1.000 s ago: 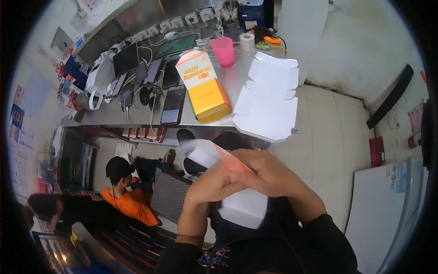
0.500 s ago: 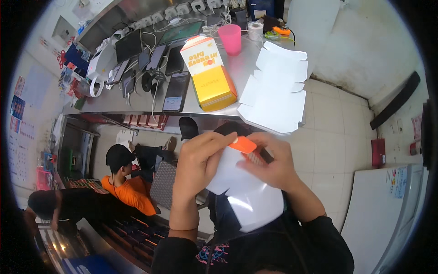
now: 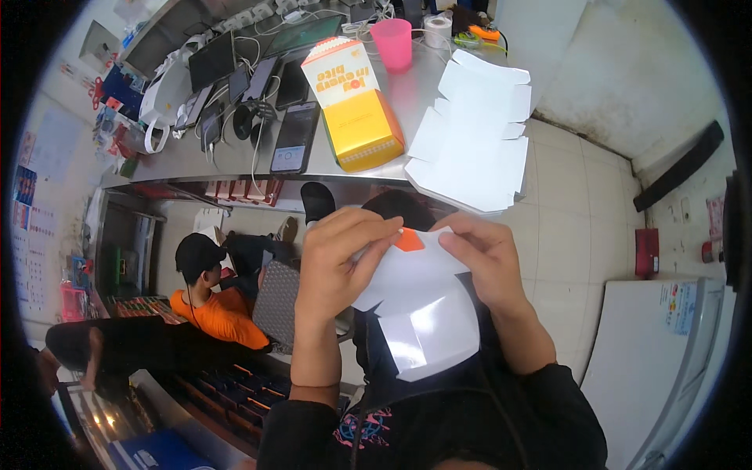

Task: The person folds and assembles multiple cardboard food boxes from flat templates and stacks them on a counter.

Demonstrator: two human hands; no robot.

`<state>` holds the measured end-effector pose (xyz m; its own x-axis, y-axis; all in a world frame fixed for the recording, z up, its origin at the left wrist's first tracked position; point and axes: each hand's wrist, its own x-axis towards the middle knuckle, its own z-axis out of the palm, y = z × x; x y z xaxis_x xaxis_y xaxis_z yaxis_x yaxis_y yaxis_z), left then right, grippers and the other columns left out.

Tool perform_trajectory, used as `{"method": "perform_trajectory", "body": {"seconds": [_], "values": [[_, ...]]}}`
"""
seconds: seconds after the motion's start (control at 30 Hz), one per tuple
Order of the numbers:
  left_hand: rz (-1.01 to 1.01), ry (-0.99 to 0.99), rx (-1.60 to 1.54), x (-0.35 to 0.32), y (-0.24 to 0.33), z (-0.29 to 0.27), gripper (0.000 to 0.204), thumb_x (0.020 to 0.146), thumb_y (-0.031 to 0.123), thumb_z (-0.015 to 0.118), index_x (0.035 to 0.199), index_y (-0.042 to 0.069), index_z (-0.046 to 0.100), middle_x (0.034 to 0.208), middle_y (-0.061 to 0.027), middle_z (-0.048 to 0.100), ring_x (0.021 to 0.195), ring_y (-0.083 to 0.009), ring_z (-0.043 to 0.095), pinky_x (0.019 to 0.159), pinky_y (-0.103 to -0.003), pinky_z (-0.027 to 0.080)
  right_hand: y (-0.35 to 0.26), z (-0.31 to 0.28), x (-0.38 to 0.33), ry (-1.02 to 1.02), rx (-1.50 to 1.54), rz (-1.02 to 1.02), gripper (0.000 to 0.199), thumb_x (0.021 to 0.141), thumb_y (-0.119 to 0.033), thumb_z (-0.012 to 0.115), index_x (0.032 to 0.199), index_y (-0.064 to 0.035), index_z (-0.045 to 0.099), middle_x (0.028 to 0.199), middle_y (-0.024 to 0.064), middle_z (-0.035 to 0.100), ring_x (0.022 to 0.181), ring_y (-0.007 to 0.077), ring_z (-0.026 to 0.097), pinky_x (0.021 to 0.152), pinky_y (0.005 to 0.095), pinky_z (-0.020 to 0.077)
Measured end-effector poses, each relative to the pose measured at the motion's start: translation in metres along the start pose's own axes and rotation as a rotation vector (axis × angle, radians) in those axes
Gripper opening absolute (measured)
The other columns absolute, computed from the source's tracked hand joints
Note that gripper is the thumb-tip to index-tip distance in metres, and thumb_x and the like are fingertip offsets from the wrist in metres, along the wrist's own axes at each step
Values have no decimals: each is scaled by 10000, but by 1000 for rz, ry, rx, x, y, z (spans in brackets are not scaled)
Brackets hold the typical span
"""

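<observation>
Head view: left hand (image 3: 341, 262) and right hand (image 3: 486, 262) both pinch top edge of white flat carton (image 3: 419, 309) at chest; its orange flap (image 3: 409, 240) half hidden. Beyond, yellow box (image 3: 354, 110), stack of white blanks (image 3: 474, 133), pink cup (image 3: 392, 43) on steel counter (image 3: 235, 160).

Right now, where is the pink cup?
Head view, top centre: the pink cup stands on the steel counter, right of the yellow carton.

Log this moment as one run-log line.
left hand: gripping flat white cardboard box blank | right hand: pinching its orange tab | steel counter: behind
</observation>
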<state>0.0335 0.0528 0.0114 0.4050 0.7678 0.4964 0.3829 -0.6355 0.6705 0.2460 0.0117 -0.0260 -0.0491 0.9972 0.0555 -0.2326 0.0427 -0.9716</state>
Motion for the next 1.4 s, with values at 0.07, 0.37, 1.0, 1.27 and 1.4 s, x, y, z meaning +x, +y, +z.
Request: {"method": "perform_trajectory", "body": {"seconds": [0.07,0.37,1.0,1.27,1.4], "values": [[18,17,59,4,1,3,194,772,-42,722,963,-11,737,873,-138,699,770,-259,654,711,-310,496,3,-1,-1,-4,-16,18,143,968,-96,652,1005,28,712,922,52,711,844,99,631,774,263,503],[-28,-172,8,9,-8,20,90,824,71,745,870,6,703,815,-122,679,736,-303,650,692,-361,498,20,-8,1,-5,4,114,149,954,-77,644,1035,28,713,916,56,712,840,123,657,789,261,509],[-47,-184,89,4,-17,41,76,821,53,711,881,17,683,778,-109,621,743,-308,601,678,-383,429,38,-3,-2,73,-341,-31,150,952,-101,673,1037,17,710,964,61,722,881,135,665,786,295,523],[5,-190,133,0,-17,40,74,804,54,716,870,34,690,808,-88,642,797,-273,616,734,-374,417,46,-18,1,24,126,275,116,924,-76,687,1012,-5,712,937,48,717,865,123,655,786,270,501],[16,-185,107,-4,-24,40,79,803,56,716,875,35,692,829,-78,655,820,-258,618,761,-374,408,48,-21,1,-50,226,288,102,907,-74,699,989,-15,713,916,39,709,847,107,642,770,265,489]]}}
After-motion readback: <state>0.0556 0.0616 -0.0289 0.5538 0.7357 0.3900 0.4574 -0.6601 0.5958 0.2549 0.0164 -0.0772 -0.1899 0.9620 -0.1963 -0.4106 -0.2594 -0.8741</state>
